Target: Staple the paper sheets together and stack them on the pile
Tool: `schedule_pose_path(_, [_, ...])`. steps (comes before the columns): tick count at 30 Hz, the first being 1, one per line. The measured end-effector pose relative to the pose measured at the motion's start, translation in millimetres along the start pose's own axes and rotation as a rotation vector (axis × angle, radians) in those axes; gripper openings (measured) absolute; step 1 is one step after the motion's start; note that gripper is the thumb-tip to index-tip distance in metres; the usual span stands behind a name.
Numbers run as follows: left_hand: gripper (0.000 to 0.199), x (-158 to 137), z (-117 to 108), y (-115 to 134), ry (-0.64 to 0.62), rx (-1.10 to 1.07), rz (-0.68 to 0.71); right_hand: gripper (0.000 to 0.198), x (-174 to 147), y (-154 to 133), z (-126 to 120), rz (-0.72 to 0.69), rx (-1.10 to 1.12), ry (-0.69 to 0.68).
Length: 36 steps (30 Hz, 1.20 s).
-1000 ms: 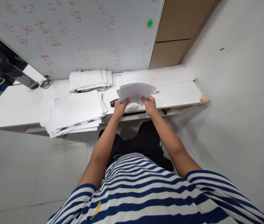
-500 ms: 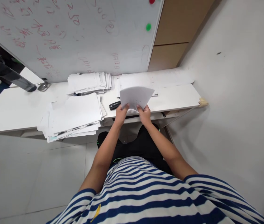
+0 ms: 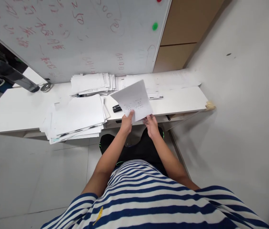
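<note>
A sheet of white paper with small dark marks near its lower edge is tilted above the desk's front edge. My left hand pinches its lower left side, thumb on top and fingers hidden behind. Whether it is one sheet or several together, I cannot tell. At the lower right corner is my right hand, fingers stretched out beside the paper's edge and slightly blurred; it does not grip the sheet. Partly covered by the paper, a black object lies on the desk just left of it.
On the white desk, a large pile of papers overhangs the front edge at left, with a smaller stack behind. A whiteboard stands at the back. A dark bottle and a computer mouse are at far left.
The paper has turned from a curved hold between both hands to a flatter, slanted one. My right hand has let go of it and moved slightly down and right; the left keeps its grip.
</note>
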<state>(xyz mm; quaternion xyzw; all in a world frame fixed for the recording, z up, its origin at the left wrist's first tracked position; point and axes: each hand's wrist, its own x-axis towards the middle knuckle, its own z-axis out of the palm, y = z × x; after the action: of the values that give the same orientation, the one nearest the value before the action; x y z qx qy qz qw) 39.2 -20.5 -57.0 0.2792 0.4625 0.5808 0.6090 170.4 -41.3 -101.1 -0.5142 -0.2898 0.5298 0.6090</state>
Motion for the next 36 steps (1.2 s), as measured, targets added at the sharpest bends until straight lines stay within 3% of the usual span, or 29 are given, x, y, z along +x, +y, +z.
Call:
schedule_pose_path(3, [0.05, -11, 10, -19, -0.008, -0.04, -0.045, 0.048, -15, 9, -4, -0.003, -0.052, -0.066])
schedule_pose_path(6, [0.044, -23, 16, -28, -0.09, 0.076, -0.043, 0.042, -18, 15, -13, -0.056, -0.076, 0.097])
schedule_pose_path(8, [0.044, -23, 13, -22, -0.147, 0.199, 0.016, 0.043, -14, 17, -28, -0.046, -0.03, 0.199])
schedule_pose_path(12, [0.045, 5, -10, 11, -0.074, 0.563, 0.381, 0.039, -6, 15, -70, -0.099, -0.077, 0.407])
schedule_pose_path(14, [0.05, 31, -25, 25, 0.036, 0.797, 0.568, 0.036, -6, 12, -88, -0.118, -0.13, 0.465])
schedule_pose_path(16, [0.059, 56, -40, 32, 0.148, 0.949, 0.656, 0.035, -9, 10, -99, -0.111, -0.12, 0.471])
schedule_pose_path(20, [0.041, 83, -63, 32, 0.104, 1.25, 0.596, 0.038, -20, 3, -104, -0.07, 0.032, 0.365])
schedule_pose_path(24, [0.032, 80, -73, 35, -0.008, 1.481, 0.573, 0.043, -30, -10, -101, 0.008, 0.119, 0.208])
schedule_pose_path(29, [0.033, 75, -77, 40, -0.055, 1.511, 0.597, 0.047, -29, -19, -96, 0.115, 0.066, 0.043])
schedule_pose_path(36, [0.037, 74, -78, 39, -0.117, 1.522, 0.598, 0.049, -19, -18, -84, 0.151, -0.064, -0.092])
